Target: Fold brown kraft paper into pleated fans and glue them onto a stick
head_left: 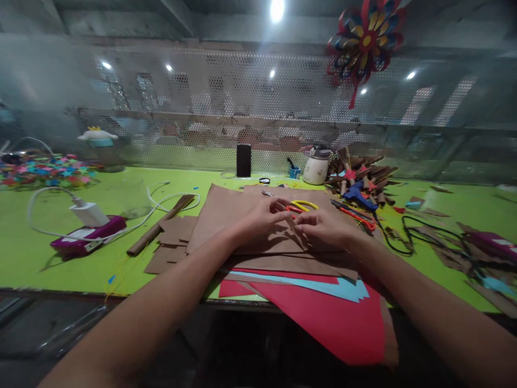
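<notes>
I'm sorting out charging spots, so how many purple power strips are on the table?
2: the left strip, with a white charger on it, and the right strip, near the picture's right edge. Others could be hidden.

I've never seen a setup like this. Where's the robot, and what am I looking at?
There's no robot here: these are a person's own bare hands. The single picture comes from a camera worn on the head, looking forward and down. The left hand and right hand are close together above stacked brown paper; whatever their fingers may hold is too blurred to tell. Red paper hangs over the front edge of the green table. To the left lie a rolled brown tube and a purple power strip; behind, to the right, are a blue glue gun and a pale jug.
</notes>
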`<state>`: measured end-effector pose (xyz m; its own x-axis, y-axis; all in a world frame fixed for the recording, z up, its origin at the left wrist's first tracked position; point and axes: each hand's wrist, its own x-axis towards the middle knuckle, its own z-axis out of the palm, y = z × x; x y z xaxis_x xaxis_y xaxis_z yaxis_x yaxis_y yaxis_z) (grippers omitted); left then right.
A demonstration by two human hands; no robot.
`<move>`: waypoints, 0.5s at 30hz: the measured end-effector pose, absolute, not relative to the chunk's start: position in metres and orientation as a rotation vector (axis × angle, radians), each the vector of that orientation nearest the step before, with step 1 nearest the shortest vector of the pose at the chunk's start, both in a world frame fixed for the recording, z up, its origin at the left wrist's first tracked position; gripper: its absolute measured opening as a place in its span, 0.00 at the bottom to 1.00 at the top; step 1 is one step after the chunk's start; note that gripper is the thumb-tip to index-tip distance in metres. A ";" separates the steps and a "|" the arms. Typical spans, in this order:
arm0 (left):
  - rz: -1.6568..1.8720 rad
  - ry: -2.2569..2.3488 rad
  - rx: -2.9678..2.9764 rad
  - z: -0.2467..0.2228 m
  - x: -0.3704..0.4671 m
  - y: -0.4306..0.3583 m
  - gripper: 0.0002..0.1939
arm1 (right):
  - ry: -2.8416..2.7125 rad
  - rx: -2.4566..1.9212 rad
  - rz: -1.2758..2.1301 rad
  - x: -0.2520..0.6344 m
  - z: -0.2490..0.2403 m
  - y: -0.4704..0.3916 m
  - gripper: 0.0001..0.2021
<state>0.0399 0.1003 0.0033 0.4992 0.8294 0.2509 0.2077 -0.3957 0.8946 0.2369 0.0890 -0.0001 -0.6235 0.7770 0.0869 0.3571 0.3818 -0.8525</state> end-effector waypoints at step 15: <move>0.492 1.014 2.381 -0.011 0.027 0.114 0.11 | -2.462 -0.875 0.640 0.232 -0.014 0.100 0.13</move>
<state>0.0269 0.1138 -0.0112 0.6571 0.7426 0.1293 0.5611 -0.5965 0.5739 0.2318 0.1003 -0.0144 -0.6990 0.6693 0.2519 0.4619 0.6915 -0.5554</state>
